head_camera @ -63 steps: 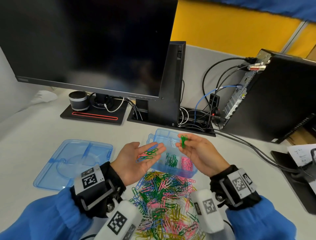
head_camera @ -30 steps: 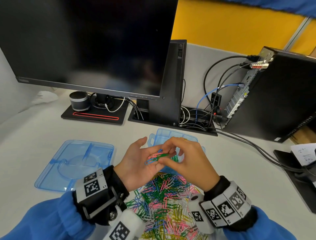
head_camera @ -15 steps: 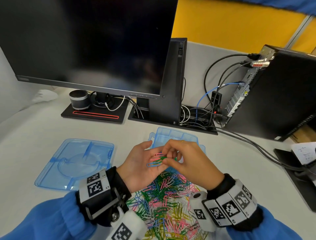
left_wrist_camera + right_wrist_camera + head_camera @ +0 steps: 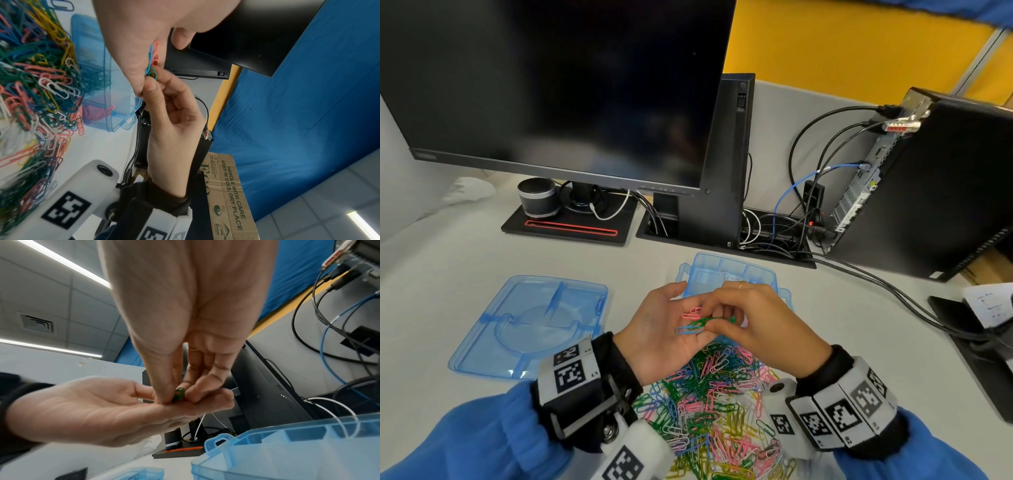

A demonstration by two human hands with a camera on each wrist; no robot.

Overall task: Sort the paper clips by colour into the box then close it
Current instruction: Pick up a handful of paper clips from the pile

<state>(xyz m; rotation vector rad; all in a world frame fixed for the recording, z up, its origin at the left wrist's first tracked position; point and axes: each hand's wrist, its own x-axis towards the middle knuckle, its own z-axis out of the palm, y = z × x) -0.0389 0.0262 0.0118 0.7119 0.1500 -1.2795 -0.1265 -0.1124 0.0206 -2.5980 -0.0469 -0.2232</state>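
My left hand (image 4: 664, 329) lies palm up above the pile, and a few pink, blue and green clips (image 4: 690, 320) rest on its flat fingers. My right hand (image 4: 726, 323) reaches over it, thumb and fingers pinching a green paper clip (image 4: 714, 321) (image 4: 152, 73) (image 4: 178, 394) off that palm. A heap of mixed coloured paper clips (image 4: 709, 407) covers the desk just below both hands. The clear blue compartment box (image 4: 726, 270) (image 4: 287, 449) stands open behind the hands, partly hidden by them; pink clips (image 4: 96, 112) show in one compartment.
The box's blue lid (image 4: 530, 325) lies flat to the left. A monitor (image 4: 565, 85) on its stand, a small speaker (image 4: 537, 198), a cable tray (image 4: 767, 236) and a black computer (image 4: 941, 185) with cables line the back. Papers (image 4: 989, 305) sit far right.
My right hand came back from over the box to the left palm and has closed its fingertips on a green clip there. The left hand has stayed palm up.
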